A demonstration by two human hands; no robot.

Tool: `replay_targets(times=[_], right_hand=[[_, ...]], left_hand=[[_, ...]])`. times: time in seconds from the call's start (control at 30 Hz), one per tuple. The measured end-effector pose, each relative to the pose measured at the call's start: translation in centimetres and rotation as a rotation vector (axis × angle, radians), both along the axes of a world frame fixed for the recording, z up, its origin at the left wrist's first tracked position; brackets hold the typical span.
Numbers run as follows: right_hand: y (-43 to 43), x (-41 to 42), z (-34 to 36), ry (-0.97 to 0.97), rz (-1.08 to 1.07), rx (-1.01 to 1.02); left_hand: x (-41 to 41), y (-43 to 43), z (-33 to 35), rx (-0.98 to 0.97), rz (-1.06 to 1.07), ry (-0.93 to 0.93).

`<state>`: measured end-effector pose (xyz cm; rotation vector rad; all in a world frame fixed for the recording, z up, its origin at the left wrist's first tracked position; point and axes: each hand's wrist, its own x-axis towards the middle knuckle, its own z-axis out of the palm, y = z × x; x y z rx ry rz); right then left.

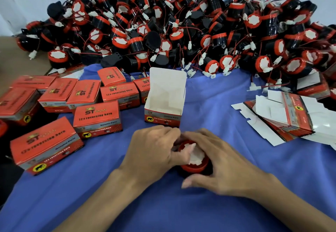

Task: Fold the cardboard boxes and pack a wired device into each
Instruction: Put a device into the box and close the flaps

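The left hand and right hand both curl round one wired horn (probably tucking its lead), with the open box standing just beyond, ready for loading.

open box just ahead, bare blue cloth rightward

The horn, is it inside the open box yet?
No, the left hand and right hand hold the horn on the blue cloth, in front of the open box.
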<state>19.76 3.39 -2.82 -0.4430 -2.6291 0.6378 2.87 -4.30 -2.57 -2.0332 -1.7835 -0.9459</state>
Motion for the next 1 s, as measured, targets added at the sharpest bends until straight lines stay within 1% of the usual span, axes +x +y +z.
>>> replay_targets(times=[0.03, 0.07, 0.17, 0.3, 0.37, 0.4, 0.5, 0.53, 0.6, 0.67, 0.73, 0.8, 0.9, 1.0], right_hand=[[-0.1, -0.1, -0.1, -0.005, -0.011, 0.073], [-0.3, -0.3, -0.1, -0.002, -0.025, 0.105], [-0.6, -0.4, 0.0, 0.03, -0.06, 0.106], [-0.6, -0.4, -0.2, 0.021, -0.092, 0.091], [-0.6, -0.4, -0.3, 0.009, -0.109, 0.077], [-0.6, -0.3, -0.3, 0.004, -0.122, 0.062], [-0.4, -0.2, -0.1, -0.014, -0.167, -0.011], [-0.4, -0.1, 0.0, -0.025, -0.177, -0.04], [-0.3, -0.1, 0.2, -0.047, -0.191, -0.077], [-0.3, -0.1, 0.3, -0.066, -0.21, -0.059], [-0.4, -0.1, 0.4, -0.078, -0.229, 0.001], [-0.4, -0.1, 0.4, -0.073, -0.249, 0.041], [-0.4, -0.1, 0.4, -0.036, -0.27, 0.043], [-0.4, -0.1, 0.2, 0.042, -0.266, 0.053]], left_hand=[[0.0, -0.1, 0.1, 0.005, -0.001, 0.003], [-0.1, -0.1, 0.2, 0.003, -0.005, 0.007], [-0.3, -0.1, 0.2, -0.056, -0.064, 0.0], [-1.1, -0.3, 0.2, -0.187, -0.17, -0.028], [-1.7, -0.4, 0.1, -0.264, -0.204, -0.084], [-1.9, -0.5, 0.0, -0.314, -0.226, -0.166], [-2.3, -0.2, -0.1, -0.441, -0.332, -0.563], [-2.3, -0.1, -0.1, -0.48, -0.359, -0.667], [-2.5, 0.1, 0.1, -0.561, -0.392, -0.793], [-2.7, 0.2, 0.3, -0.631, -0.41, -0.869], [-2.9, 0.2, 0.7, -0.678, -0.405, -0.877], [-2.9, 0.3, 0.9, -0.695, -0.37, -0.827], [-2.7, 0.4, 1.0, -0.685, -0.303, -0.702], [-2.7, 0.4, 1.4, -0.731, -0.288, -0.702]])
